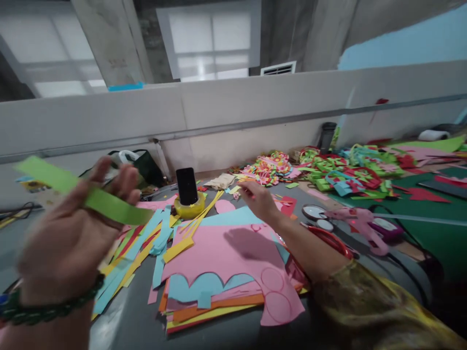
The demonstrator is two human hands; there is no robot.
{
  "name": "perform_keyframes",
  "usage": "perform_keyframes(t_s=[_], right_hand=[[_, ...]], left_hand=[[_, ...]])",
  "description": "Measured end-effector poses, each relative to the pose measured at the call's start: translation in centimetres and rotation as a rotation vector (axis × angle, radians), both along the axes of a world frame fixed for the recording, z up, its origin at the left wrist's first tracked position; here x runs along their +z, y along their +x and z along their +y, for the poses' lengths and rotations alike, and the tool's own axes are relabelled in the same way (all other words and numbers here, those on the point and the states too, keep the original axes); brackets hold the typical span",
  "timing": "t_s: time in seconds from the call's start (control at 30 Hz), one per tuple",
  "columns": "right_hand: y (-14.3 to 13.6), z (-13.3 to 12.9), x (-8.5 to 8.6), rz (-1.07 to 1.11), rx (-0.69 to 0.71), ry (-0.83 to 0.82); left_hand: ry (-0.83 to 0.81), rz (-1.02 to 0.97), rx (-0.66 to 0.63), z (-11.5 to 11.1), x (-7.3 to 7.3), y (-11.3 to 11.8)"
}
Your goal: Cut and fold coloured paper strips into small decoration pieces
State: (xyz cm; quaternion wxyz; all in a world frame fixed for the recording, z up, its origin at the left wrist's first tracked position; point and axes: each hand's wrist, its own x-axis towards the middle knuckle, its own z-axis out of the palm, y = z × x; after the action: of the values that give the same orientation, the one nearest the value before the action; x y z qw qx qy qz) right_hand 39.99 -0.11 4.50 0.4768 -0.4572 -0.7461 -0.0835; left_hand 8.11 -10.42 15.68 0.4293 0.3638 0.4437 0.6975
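Note:
My left hand (pixel 69 238), palm up with its fingers loosely bent, holds a light green paper strip (pixel 116 208) that lies across it. A beaded bracelet (pixel 51 306) circles that wrist. Over the far edge of a pink sheet (pixel 219 248) my right hand (pixel 258 200) hangs with fingers pinched together; anything between them is too small to make out. Scalloped cutouts mark the pink sheet's near edge, and drawn circles show at its right corner. Beneath it are blue, orange and yellow sheets (pixel 219 311). Yellow strips (pixel 178 249) rest on its left side.
Coloured strips (pixel 140 248) lie in a heap at left. A phone (pixel 187 186) stands in a yellow tape roll (pixel 189 208). To the right are a pink glue gun (pixel 359 221) and red-handled scissors (pixel 328 238). Paper flowers (pixel 272 165) and small baskets (pixel 350 170) are piled by the wall.

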Motion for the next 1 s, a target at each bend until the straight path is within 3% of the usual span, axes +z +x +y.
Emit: perform_keyframes(t_s=[0.03,0.07,0.13,0.27,0.37,0.43,0.5,0.63,0.73,1.0], right_hand=[[-0.6,-0.4,-0.3,-0.025,0.047,0.019],[-1.2,-1.0,-0.6,-0.059,0.105,0.038],[-2.5,-2.1,-1.1,-0.151,0.214,0.069],[-4.4,-4.2,-1.6,-0.383,0.362,0.121],[-5.2,-5.0,-1.4,-0.413,0.528,0.097],[-5.4,-5.0,-1.4,-0.32,0.654,-0.011],[-5.6,-4.8,-1.7,-0.168,0.732,-0.229],[-5.5,-4.0,-2.5,0.099,0.823,-0.813],[-5.4,-3.8,-2.5,0.209,0.841,-1.082],[-5.4,-3.4,-2.3,0.204,0.717,-1.142]], left_hand=[[0.029,-0.064,-0.201,0.0,0.0,1.9],[0.01,-0.133,-0.323,0.2,-0.3,3.5],[-0.08,-0.241,-0.444,1.3,-1.7,6.1],[-0.288,-0.439,-0.482,4.6,-6.6,8.9],[-0.336,-0.495,-0.541,6.3,-10.4,9.6],[-0.359,-0.499,-0.581,6.9,-12.3,9.7],[-0.392,-0.475,-0.599,7.4,-13.4,9.4],[-0.388,-0.42,-0.492,8.5,-13.9,8.2],[-0.353,-0.386,-0.412,9.0,-13.8,7.7],[-0.249,-0.327,-0.715,6.5,-13.7,10.1]])
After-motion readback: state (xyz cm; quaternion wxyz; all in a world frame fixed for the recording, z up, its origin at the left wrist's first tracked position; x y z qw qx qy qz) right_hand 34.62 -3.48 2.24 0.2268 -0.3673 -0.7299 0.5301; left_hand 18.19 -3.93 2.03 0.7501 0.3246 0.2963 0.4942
